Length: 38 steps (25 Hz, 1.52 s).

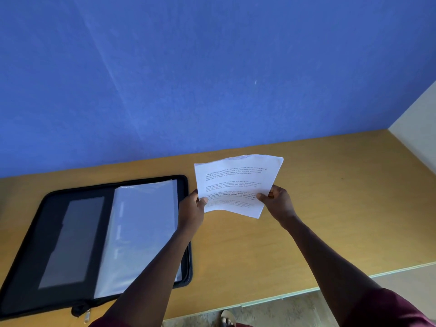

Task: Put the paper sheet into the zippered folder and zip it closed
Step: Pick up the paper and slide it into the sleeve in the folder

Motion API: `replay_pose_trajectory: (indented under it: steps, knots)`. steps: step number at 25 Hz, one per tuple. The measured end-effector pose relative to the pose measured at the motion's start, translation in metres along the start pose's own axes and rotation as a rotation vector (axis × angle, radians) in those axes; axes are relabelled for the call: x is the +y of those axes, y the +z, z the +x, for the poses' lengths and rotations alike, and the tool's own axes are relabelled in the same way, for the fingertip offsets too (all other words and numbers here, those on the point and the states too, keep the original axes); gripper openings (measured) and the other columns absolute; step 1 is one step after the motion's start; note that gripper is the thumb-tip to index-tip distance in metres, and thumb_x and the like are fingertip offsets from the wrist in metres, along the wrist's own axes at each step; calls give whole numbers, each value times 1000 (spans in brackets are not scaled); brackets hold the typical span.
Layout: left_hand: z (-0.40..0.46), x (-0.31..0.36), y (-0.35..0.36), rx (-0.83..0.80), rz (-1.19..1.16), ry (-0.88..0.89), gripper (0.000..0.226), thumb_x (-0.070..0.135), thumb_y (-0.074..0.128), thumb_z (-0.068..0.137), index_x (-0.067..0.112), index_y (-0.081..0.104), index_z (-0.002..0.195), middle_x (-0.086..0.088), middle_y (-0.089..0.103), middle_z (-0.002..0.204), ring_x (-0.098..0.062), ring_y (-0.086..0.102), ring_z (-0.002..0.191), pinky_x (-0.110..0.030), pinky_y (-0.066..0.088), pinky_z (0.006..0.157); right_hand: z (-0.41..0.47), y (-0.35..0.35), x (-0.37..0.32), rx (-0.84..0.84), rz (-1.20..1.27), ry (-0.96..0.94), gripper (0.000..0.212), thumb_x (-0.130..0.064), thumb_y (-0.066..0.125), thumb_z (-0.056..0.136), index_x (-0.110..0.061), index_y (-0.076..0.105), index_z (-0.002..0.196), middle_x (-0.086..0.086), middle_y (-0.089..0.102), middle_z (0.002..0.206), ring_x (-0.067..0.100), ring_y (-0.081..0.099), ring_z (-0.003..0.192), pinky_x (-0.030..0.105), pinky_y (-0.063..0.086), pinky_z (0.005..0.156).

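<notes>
The person stood at a wooden table (pixel 330 208) and held the paper sheet (pixel 236 182) up in the air with both hands, a little above the table top. The left hand (pixel 192 211) pinched the left edge of the sheet near its lower corner, the thumb lying on the printed side. The right hand (pixel 280 204) gripped the right edge, also low on the sheet, with the thumb on top and the other fingers curled behind the paper. The sheet was white, with several short blocks of printed text, and it bent slightly between the two hands. At its upper edge it looked like more than one sheet, but I could not tell this for sure.

The zippered folder (pixel 30 251) lay open and flat on the table, to the left of the paper and apart from it. Its frame was black. The left half showed a grey pocket (pixel 70 241), and on the right half lay clear plastic sleeves (pixel 141 223). The left forearm passed over the near right corner of the folder. A zipper pull (pixel 86 315) hung at the near edge of the folder.

Behind the table was a blue wall (pixel 188 67). The person wore dark red sleeves (pixel 387 310).
</notes>
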<state>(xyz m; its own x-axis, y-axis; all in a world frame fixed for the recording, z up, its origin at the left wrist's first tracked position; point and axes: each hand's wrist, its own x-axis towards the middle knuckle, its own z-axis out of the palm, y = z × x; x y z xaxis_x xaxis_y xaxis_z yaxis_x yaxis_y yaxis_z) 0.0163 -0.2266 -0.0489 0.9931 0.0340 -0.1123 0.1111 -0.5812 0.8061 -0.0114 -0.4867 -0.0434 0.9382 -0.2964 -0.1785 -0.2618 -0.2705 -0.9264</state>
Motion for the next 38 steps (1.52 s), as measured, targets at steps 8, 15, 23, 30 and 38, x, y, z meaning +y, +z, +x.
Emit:
replay_pose_trajectory:
  steps: [8, 15, 23, 30, 38]
  knots:
    - [2, 4, 1, 24, 36, 4, 12, 19, 57, 98, 17, 63, 88, 11, 61, 78, -9, 59, 70, -19, 40, 50, 2, -2, 1, 12, -50, -8, 17, -10, 66, 87, -20, 71, 99, -9, 74, 90, 15, 68, 84, 29, 53, 72]
    - [1, 0, 4, 25, 47, 7, 14, 20, 56, 99, 12, 68, 99, 6, 65, 87, -8, 59, 73, -16, 38, 53, 6, -3, 4, -21, -55, 24, 17, -12, 68, 87, -18, 70, 103, -10, 73, 92, 11, 68, 86, 23, 51, 69]
    - [2, -1, -11, 10, -35, 46, 14, 21, 56, 99, 15, 68, 98, 7, 69, 87, -11, 63, 79, -21, 46, 59, 7, -3, -8, -80, -98, -2, 17, -11, 67, 87, -27, 68, 95, -17, 72, 89, 6, 68, 82, 24, 52, 67]
    - [9, -23, -53, -137, -189, 7, 19, 16, 56, 99, 10, 69, 112, -10, 74, 96, -24, 69, 89, -44, 56, 78, 15, 20, -25, -223, -147, -7, 16, -7, 68, 86, -18, 71, 97, 1, 75, 95, 20, 68, 84, 40, 56, 77]
    - [32, -59, -102, -166, -288, -105, 19, 18, 61, 97, 9, 68, 113, -12, 74, 104, -31, 72, 96, -51, 60, 81, 27, 87, -55, -207, -152, 6, 16, -7, 67, 86, -20, 71, 95, -4, 74, 90, 10, 65, 74, 23, 49, 62]
